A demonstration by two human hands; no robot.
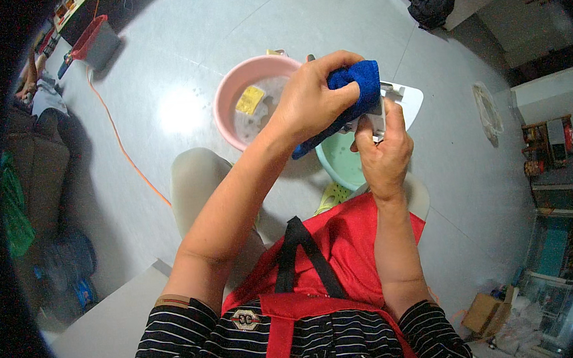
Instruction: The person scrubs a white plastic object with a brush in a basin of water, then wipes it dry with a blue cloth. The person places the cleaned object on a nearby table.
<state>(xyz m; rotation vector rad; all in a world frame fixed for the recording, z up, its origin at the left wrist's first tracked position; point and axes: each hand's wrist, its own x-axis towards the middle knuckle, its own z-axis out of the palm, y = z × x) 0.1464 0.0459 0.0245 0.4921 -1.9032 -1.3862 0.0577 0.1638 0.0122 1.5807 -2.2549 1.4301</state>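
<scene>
My left hand [318,91] grips a blue cloth [367,88] and presses it against a white plastic part [412,100]. From the other side, my right hand [388,148] holds that part by its near edge, thumb and index finger around it. Much of the part is hidden by the cloth and my fingers, so its kind is unclear. Below my left hand stands a pink basin [224,89] with sudsy water and a yellow sponge [249,100] in it. A light green basin [342,161], partly covered by the cloth and my right hand, stands nearer to me.
An orange cord [119,142] runs along the floor at left, near a grey bin [104,47] with a red rim. A black bag [432,5] lies at upper right. A clear plastic bag [487,112] is on the right, and a cardboard box [486,312] at lower right.
</scene>
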